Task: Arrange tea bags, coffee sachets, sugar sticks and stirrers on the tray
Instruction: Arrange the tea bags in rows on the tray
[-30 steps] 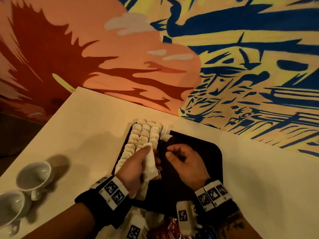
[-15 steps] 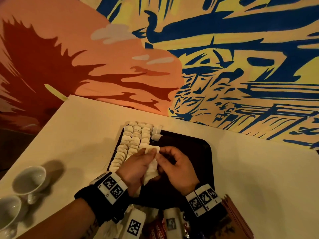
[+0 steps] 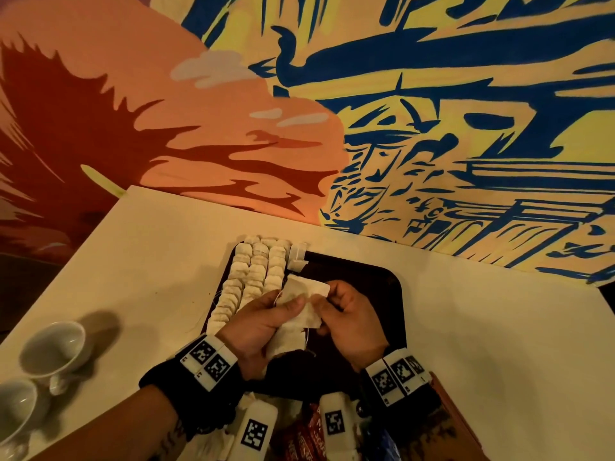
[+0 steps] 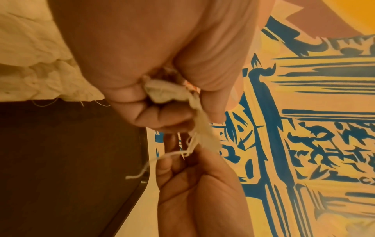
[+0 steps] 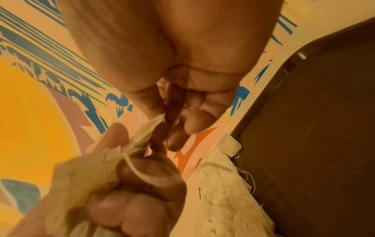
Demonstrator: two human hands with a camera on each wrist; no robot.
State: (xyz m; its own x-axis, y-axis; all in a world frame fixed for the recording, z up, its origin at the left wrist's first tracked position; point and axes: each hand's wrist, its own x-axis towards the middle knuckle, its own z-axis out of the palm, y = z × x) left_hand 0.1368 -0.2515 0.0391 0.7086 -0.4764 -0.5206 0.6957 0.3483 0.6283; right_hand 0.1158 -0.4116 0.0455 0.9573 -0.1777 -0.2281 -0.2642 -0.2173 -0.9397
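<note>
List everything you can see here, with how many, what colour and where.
Tray: one, dark, mid-table.
Tea bags: many, off-white, in rows on the tray's left side.
Held tea bags: a bunch, off-white, between both hands.
Cups: two, white, table's near left.
Table: one, cream.
Mural: orange, yellow, blue, behind.
Red sachets: count unclear, bottom edge.
Left hand: grips the bunch.
Right hand: pinches one bag.

Square black-and-white coded markers point(image 3: 209, 360) sit on my wristbands, carrying no readable words. White lettering on a red sachet point(image 3: 304, 440) near my body is too blurred to read.
</note>
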